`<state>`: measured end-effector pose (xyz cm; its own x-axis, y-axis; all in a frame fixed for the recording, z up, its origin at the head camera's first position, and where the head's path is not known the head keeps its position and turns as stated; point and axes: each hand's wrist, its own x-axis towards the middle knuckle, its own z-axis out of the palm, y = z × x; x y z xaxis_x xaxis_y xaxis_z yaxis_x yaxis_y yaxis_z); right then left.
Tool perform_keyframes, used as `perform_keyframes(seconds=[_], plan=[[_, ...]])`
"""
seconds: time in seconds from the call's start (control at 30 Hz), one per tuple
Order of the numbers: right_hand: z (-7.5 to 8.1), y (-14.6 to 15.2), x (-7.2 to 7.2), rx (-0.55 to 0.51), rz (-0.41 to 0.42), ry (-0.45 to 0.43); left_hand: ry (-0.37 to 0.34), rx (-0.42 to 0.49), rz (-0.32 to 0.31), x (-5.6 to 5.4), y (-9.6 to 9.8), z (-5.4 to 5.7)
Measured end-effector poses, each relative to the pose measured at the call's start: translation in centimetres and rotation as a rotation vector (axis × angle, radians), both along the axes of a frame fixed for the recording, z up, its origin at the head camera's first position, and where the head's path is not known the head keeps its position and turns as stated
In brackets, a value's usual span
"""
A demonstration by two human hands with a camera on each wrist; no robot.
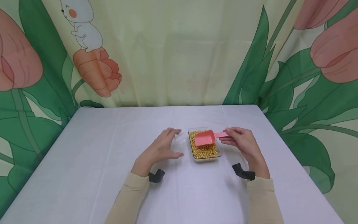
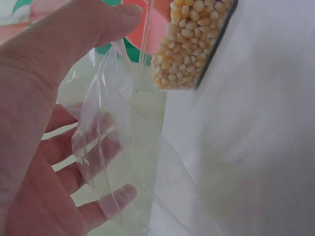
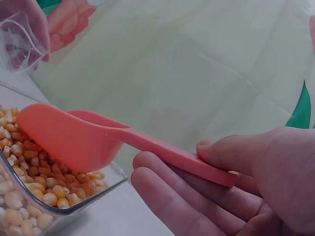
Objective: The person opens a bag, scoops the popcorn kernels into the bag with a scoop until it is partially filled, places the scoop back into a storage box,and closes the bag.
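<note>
In the head view, a clear rectangular container [image 1: 207,160] of yellow corn kernels [image 1: 205,152] stands between the hands. My right hand [image 1: 244,141] pinches the handle of a pink scoop [image 1: 205,138] between thumb and fingers. The scoop's bowl lies over the kernels, with nothing visible inside; in the right wrist view, its underside appears to touch them. Left of the container, my left hand [image 1: 160,147] curves round a clear plastic bag [image 2: 118,142] and holds it with thumb and fingers spread apart. Several fingers show through the thin film in the left wrist view.
A white cloth [image 1: 126,133] covers the table. Behind it hangs a pale curtain [image 1: 173,62] printed with tulips, leaves and a rabbit on a carrot. A black wrist strap piece [image 1: 157,176] juts from the left wrist, another [image 1: 243,172] from the right.
</note>
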<state>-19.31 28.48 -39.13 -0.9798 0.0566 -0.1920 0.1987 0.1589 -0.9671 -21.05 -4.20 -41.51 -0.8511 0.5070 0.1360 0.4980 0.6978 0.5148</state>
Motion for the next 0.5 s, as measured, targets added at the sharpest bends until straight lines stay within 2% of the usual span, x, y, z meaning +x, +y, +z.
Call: perform_keyframes(seconds=[0.2, 0.33, 0.5], plan=[[0.1, -0.4, -0.1, 0.058, -0.002, 0.032, -0.004, -0.001, 0.001, -0.1, -0.2, -0.2], [0.6, -0.5, -0.2, 0.12, 0.02, 0.05, 0.008, 0.002, 0.001, -0.1, -0.2, -0.2], [1.3, -0.3, -0.1, 0.175, 0.0, 0.073, 0.021, 0.003, -0.009, -0.1, -0.3, -0.2]])
